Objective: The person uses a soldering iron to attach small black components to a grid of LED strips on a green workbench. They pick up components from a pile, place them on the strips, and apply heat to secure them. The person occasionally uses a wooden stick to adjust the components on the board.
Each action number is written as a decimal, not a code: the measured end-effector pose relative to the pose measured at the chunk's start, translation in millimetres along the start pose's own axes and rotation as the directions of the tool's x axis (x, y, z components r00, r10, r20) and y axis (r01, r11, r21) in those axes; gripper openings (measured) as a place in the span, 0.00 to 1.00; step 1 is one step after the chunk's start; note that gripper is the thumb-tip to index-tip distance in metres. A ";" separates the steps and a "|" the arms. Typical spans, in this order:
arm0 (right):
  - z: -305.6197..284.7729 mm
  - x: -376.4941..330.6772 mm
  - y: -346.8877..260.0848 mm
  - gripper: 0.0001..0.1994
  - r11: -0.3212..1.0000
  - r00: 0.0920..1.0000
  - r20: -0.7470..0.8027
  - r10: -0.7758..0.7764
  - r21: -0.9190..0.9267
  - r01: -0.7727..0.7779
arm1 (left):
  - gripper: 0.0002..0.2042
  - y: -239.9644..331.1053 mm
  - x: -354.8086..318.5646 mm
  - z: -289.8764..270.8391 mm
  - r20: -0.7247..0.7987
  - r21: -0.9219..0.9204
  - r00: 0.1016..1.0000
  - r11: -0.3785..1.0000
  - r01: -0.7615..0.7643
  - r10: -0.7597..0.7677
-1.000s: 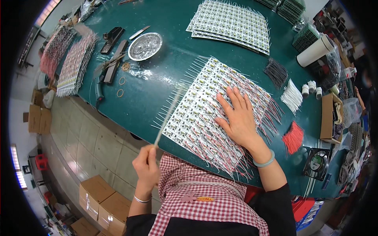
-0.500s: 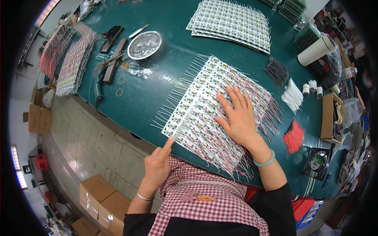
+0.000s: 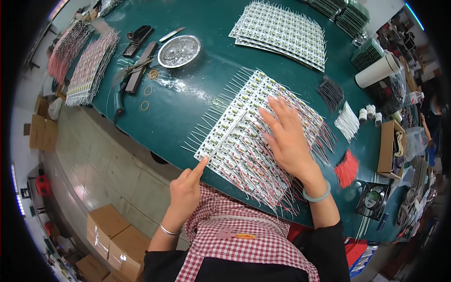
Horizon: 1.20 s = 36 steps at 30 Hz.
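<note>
A white circuit board panel [image 3: 257, 87] lies slanted before me, bearing rows of small components. Pale wires stick out along its left edge, and red and white wires cover its right part. My right hand [image 3: 290, 141] rests over those wires with fingers spread, holding nothing. At the panel's near left corner is my left hand [image 3: 186, 189], its index finger stretched forward and the others curled in. Under that fingertip begins a thin pale stick [image 3: 229, 132], which runs across the panel between component rows; the thumb's grip on it is hidden.
Stacked white panels [image 3: 282, 35] lie at the back. Wire bundles in black [image 3: 330, 93], white [image 3: 346, 122] and red [image 3: 346, 169] sit at right, near a small fan [image 3: 372, 199]. A foil-lined bowl [image 3: 179, 51], a soldering iron [image 3: 119, 103] and wired panels [image 3: 91, 68] are at left.
The stick, blurred before, now shows sharply on the panel. My left hand has shifted slightly up. My right hand's fingers have moved a little left and up.
</note>
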State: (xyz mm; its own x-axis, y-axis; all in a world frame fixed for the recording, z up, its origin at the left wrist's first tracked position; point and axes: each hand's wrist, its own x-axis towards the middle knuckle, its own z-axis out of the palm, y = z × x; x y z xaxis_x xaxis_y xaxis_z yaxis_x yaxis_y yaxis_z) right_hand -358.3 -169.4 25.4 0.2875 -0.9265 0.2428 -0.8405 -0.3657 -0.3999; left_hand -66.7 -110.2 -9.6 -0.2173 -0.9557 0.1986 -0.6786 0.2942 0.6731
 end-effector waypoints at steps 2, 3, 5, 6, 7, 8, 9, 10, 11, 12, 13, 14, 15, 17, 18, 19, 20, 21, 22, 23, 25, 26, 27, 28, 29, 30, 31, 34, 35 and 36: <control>7.7 14.0 -9.0 0.25 0.995 0.996 0.026 -0.087 0.043 0.086 | 0.26 1.2 0.3 -0.1 0.048 0.026 0.999 1.000 0.017 -0.018; 18.9 18.6 -9.2 0.24 0.990 0.993 0.029 -0.112 0.087 0.110 | 0.25 3.6 1.7 -2.2 0.071 0.032 0.996 0.998 0.046 -0.048; 47.2 22.9 -2.8 0.23 0.971 0.985 0.032 -0.171 0.176 0.163 | 0.25 2.4 2.9 -0.9 0.075 0.018 0.996 0.999 0.043 -0.044; 47.9 23.3 -3.2 0.22 0.971 0.987 0.020 -0.163 0.180 0.156 | 0.27 -1.7 1.7 2.7 0.058 -0.002 0.998 1.000 0.017 -0.017; 47.7 23.4 -4.2 0.22 0.972 0.988 0.008 -0.153 0.184 0.149 | 0.28 -4.3 1.1 4.8 0.041 -0.021 0.999 1.000 -0.009 0.010; 48.2 23.8 -4.3 0.22 0.972 0.990 -0.003 -0.143 0.186 0.141 | 0.29 -4.3 1.5 4.7 0.060 0.002 0.998 1.000 -0.006 0.006; 49.5 23.7 -2.4 0.21 0.963 0.987 -0.046 -0.152 0.220 0.158 | 0.29 -3.2 0.7 3.0 0.079 0.026 0.997 1.000 -0.003 0.001; 51.2 22.6 -2.1 0.22 0.960 0.986 -0.052 -0.160 0.225 0.168 | 0.30 -1.7 0.3 1.0 0.099 0.050 0.995 0.999 -0.002 -0.003; 52.9 21.3 -1.7 0.23 0.957 0.984 -0.058 -0.167 0.230 0.176 | 0.30 1.3 0.8 -3.0 0.141 0.105 0.990 0.995 0.001 -0.016; 53.5 20.4 0.1 0.24 0.956 0.983 -0.065 -0.172 0.230 0.183 | 0.30 5.4 3.4 -7.3 0.183 0.155 0.983 0.988 -0.004 -0.025; 54.3 19.1 2.3 0.24 0.957 0.983 -0.070 -0.172 0.226 0.184 | 0.30 8.1 5.3 -9.3 0.224 0.205 0.974 0.979 -0.012 -0.036; 55.1 17.7 4.6 0.24 0.958 0.982 -0.076 -0.172 0.221 0.185 | 0.32 9.1 6.3 -8.5 0.245 0.247 0.969 0.968 -0.046 -0.017; 56.8 17.5 4.1 0.25 0.956 0.981 -0.080 -0.176 0.224 0.190 | 0.34 10.0 5.4 -9.6 0.264 0.294 0.964 0.953 -0.075 -0.006; 55.9 19.5 1.6 0.24 0.956 0.981 -0.076 -0.176 0.224 0.189 | 0.36 12.6 2.8 -9.4 0.288 0.373 0.958 0.920 -0.118 0.006; 54.7 20.0 0.6 0.23 0.957 0.982 -0.072 -0.176 0.221 0.188 | 0.37 15.0 1.2 -6.7 0.293 0.402 0.956 0.906 -0.132 0.009; 54.1 20.0 -0.8 0.23 0.961 0.984 -0.064 -0.168 0.209 0.178 | 0.37 16.1 -0.4 -4.9 0.297 0.431 0.955 0.891 -0.145 0.012; 53.9 20.2 -2.6 0.23 0.965 0.985 -0.057 -0.161 0.198 0.170 | 0.38 13.6 -1.5 -4.0 0.296 0.414 0.954 0.896 -0.163 0.037; 53.4 20.9 -3.9 0.23 0.969 0.986 -0.054 -0.155 0.187 0.163 | 0.38 9.5 -0.7 -4.1 0.293 0.400 0.954 0.898 -0.183 0.064; 53.5 20.4 -4.1 0.22 0.970 0.987 -0.047 -0.151 0.184 0.158 | 0.39 6.5 0.3 -5.3 0.289 0.387 0.953 0.900 -0.202 0.090; 53.7 19.2 -4.2 0.22 0.971 0.988 -0.041 -0.148 0.181 0.153 | 0.39 5.4 1.0 -7.7 0.277 0.360 0.957 0.913 -0.190 0.090; 53.5 18.5 -4.3 0.22 0.975 0.991 -0.032 -0.129 0.178 0.133 | 0.39 3.4 5.4 -10.6 0.256 0.298 0.962 0.938 -0.176 0.100; 52.8 19.0 -5.2 0.22 0.976 0.993 -0.029 -0.118 0.181 0.121 | 0.39 6.0 9.7 -13.9 0.263 0.302 0.960 0.937 -0.178 0.097; 52.5 18.5 -5.5 0.22 0.977 0.994 -0.021 -0.107 0.185 0.109 | 0.40 10.7 13.7 -17.7 0.270 0.305 0.958 0.936 -0.175 0.091; 52.2 18.0 -5.6 0.22 0.979 0.994 -0.012 -0.113 0.172 0.113 | 0.40 13.0 15.8 -19.1 0.278 0.308 0.957 0.936 -0.173 0.085; 51.8 17.7 -5.8 0.22 0.980 0.993 -0.002 -0.119 0.158 0.117 | 0.40 11.0 15.3 -16.8 0.277 0.308 0.958 0.937 -0.166 0.079; 51.9 17.7 -6.4 0.22 0.982 0.992 0.005 -0.123 0.148 0.121 | 0.40 7.6 14.8 -14.9 0.279 0.312 0.958 0.936 -0.161 0.072; 51.7 18.0 -7.1 0.22 0.983 0.992 -0.002 -0.124 0.135 0.123 | 0.40 5.7 14.6 -13.9 0.281 0.315 0.957 0.936 -0.157 0.066; 51.6 18.0 -8.6 0.22 0.986 0.992 -0.010 -0.126 0.112 0.126 | 0.40 6.6 15.8 -14.3 0.310 0.305 0.950 0.945 -0.120 0.020; 52.1 18.0 -8.9 0.21 0.985 0.992 -0.006 -0.128 0.115 0.127 | 0.40 7.5 17.3 -15.8 0.334 0.300 0.943 0.948 -0.109 0.002; 52.4 18.0 -9.0 0.20 0.984 0.991 0.001 -0.132 0.117 0.131 | 0.39 8.8 19.1 -17.6 0.355 0.294 0.935 0.951 -0.095 -0.017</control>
State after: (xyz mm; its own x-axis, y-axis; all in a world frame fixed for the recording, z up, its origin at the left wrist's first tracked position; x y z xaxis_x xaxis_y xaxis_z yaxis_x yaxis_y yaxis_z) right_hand -321.4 -187.4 -12.9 0.3960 -0.8703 0.2929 -0.7361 -0.4916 -0.4653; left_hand -64.5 -126.1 12.7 -0.4408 -0.8941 -0.0787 -0.8312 0.3735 0.4118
